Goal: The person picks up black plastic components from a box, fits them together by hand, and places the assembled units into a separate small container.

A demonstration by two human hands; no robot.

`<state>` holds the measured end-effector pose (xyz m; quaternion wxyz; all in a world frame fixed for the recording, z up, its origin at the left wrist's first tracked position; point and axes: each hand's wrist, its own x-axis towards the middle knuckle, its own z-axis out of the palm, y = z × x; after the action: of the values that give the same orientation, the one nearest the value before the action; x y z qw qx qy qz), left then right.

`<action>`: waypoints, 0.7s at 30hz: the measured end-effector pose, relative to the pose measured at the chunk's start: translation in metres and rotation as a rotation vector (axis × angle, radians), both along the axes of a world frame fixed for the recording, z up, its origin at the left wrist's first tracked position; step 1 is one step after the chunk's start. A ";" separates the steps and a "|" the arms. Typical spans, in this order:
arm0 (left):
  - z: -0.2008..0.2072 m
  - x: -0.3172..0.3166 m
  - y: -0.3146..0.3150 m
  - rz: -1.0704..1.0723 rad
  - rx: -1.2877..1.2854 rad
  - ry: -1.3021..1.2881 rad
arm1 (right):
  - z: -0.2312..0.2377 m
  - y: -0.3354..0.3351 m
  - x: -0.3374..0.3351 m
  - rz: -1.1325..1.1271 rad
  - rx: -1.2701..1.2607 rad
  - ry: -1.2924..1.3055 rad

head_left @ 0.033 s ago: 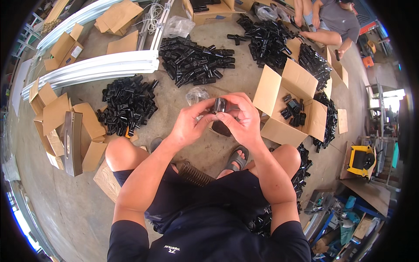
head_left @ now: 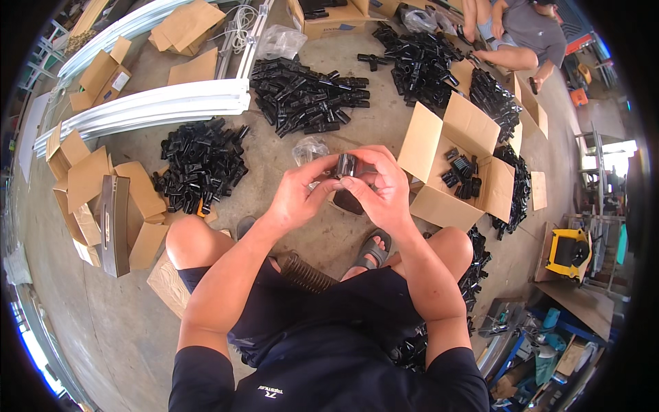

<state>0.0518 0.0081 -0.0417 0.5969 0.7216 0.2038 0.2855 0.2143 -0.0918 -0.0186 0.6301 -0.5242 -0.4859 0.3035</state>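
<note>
Pinching a black fitting (head_left: 347, 164) with narrowed fingers, the left hand (head_left: 300, 191) and right hand (head_left: 385, 192) hold it left of the open cardboard box (head_left: 443, 207), the right hand nearer. Its visible barrel lies roughly crosswise to the box's direction; fingers hide the rest.

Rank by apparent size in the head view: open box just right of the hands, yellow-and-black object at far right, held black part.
1. Open box
2. Yellow-and-black object
3. Held black part
</note>
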 end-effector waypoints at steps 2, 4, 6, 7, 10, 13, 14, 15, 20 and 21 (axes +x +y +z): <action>0.000 0.000 0.000 0.000 -0.034 -0.016 | 0.000 0.000 0.000 -0.002 0.012 0.001; -0.002 0.000 -0.001 -0.012 -0.077 -0.063 | -0.002 0.000 0.000 -0.004 0.035 -0.011; -0.001 -0.001 -0.001 -0.034 -0.084 -0.061 | -0.002 0.000 0.000 0.003 0.032 -0.021; 0.000 -0.002 0.001 -0.050 -0.069 -0.034 | -0.002 -0.001 0.000 0.007 0.030 -0.026; -0.004 -0.004 0.002 -0.057 -0.030 0.000 | 0.001 -0.004 0.001 0.039 -0.025 -0.042; -0.003 -0.004 0.002 -0.061 0.006 -0.015 | 0.003 -0.005 0.002 0.039 -0.022 -0.081; -0.002 -0.004 0.002 -0.065 0.018 -0.025 | 0.003 -0.006 0.002 0.041 -0.012 -0.092; -0.002 -0.004 0.001 -0.055 0.004 -0.023 | 0.002 -0.006 0.003 0.044 -0.002 -0.103; 0.005 -0.004 0.000 -0.050 -0.016 0.015 | -0.001 -0.007 0.004 0.049 0.007 -0.104; 0.004 -0.004 0.001 -0.058 -0.019 0.012 | -0.001 -0.007 0.004 0.053 0.013 -0.095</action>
<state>0.0476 0.0093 -0.0382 0.6107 0.7231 0.1891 0.2617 0.2186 -0.0986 -0.0197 0.6014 -0.5210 -0.5308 0.2919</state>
